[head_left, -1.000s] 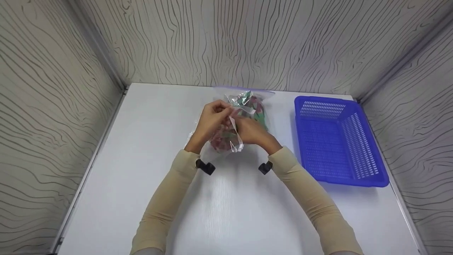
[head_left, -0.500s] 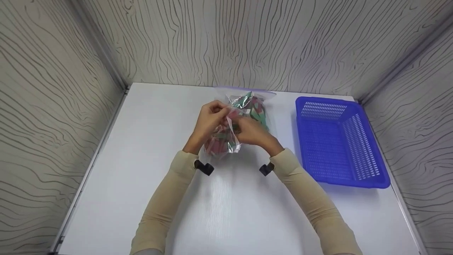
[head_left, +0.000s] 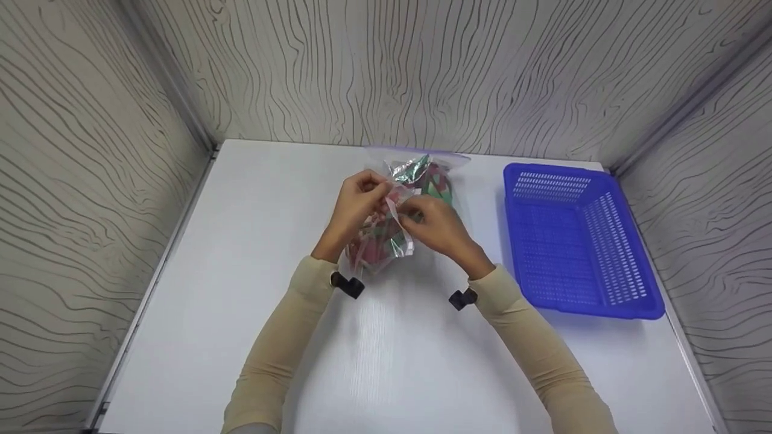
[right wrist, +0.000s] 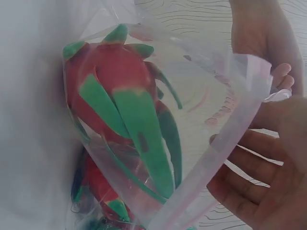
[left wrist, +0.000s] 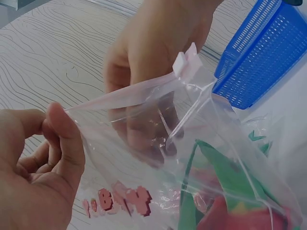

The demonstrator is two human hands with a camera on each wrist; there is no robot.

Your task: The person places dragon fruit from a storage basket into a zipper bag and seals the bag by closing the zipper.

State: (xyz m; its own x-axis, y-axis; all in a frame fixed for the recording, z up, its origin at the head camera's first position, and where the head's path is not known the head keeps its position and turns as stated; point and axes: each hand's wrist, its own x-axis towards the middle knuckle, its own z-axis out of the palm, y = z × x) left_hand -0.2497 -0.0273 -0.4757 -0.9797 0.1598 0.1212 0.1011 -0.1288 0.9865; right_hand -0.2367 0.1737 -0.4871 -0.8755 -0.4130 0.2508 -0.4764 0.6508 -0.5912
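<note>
A clear slider zip bag (left wrist: pixel 230 110) holds a red dragon fruit (right wrist: pixel 120 72) with green scales. My left hand (head_left: pixel 356 202) pinches the bag's rim between thumb and forefinger. That rim slants across the left wrist view, with a pale slider (left wrist: pixel 187 62) on it. My right hand (head_left: pixel 440 226) is beside the rim, its fingers loosely bent. Seen through the clear film in the left wrist view, the right fingers (left wrist: pixel 139 129) hang apart from the left hand. In the right wrist view, the right fingertips lie partly behind the rim.
Behind the held bag lies another clear bag with a purple top strip (head_left: pixel 422 152) and red and green contents. A blue perforated basket (head_left: pixel 552 256) stands on the right of the white table (head_left: pixel 241 241). Wood-patterned walls (head_left: pixel 338 66) enclose the table's back and sides.
My right hand has drawn back a little to the right from the bag's rim, and its thumb now shows. The left hand keeps its pinch, almost unmoved over the last half second.
</note>
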